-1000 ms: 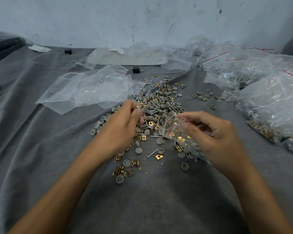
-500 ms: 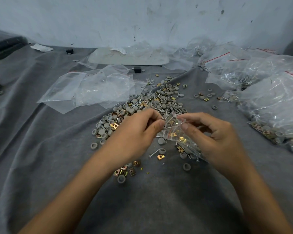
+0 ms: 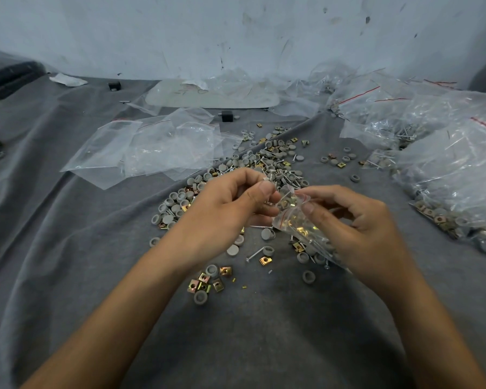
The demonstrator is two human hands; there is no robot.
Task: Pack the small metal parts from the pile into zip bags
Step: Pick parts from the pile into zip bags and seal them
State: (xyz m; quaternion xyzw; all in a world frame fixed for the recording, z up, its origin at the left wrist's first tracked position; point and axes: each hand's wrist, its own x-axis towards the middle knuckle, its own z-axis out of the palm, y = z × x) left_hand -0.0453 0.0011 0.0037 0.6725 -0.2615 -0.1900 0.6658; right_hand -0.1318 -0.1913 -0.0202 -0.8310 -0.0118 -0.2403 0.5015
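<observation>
Most of the view is a grey cloth (image 3: 96, 276), creased in long folds, running up to a scuffed pale wall (image 3: 236, 32) at twelve o'clock. A heap of filled bags (image 3: 446, 169) banks up from two to four o'clock and closes off that side. Several empty bags (image 3: 157, 147) lie flat and overlapping at ten to eleven o'clock, their edge reaching the pile (image 3: 267, 161) of grey caps, gold clips and nails, which spreads from the centre toward one o'clock and lies under and behind both hands. Open cloth runs from five round to nine o'clock, crossed only by the two forearms. The left hand (image 3: 225, 209) is above the pile, fingers curled, thumb and forefinger pinching a small metal part (image 3: 266, 178) at the mouth of the zip bag (image 3: 298, 223). The right hand (image 3: 362, 228), at three o'clock of the left, pinches that mouth between thumb and forefinger, its other fingers loosely curled. The bag slants toward five o'clock beneath the palm, with gold clips and nails inside. A cluster (image 3: 208, 282) of clips and caps sits apart at six o'clock of the left hand. One black block (image 3: 227, 115) stands at twelve o'clock beyond the pile.
</observation>
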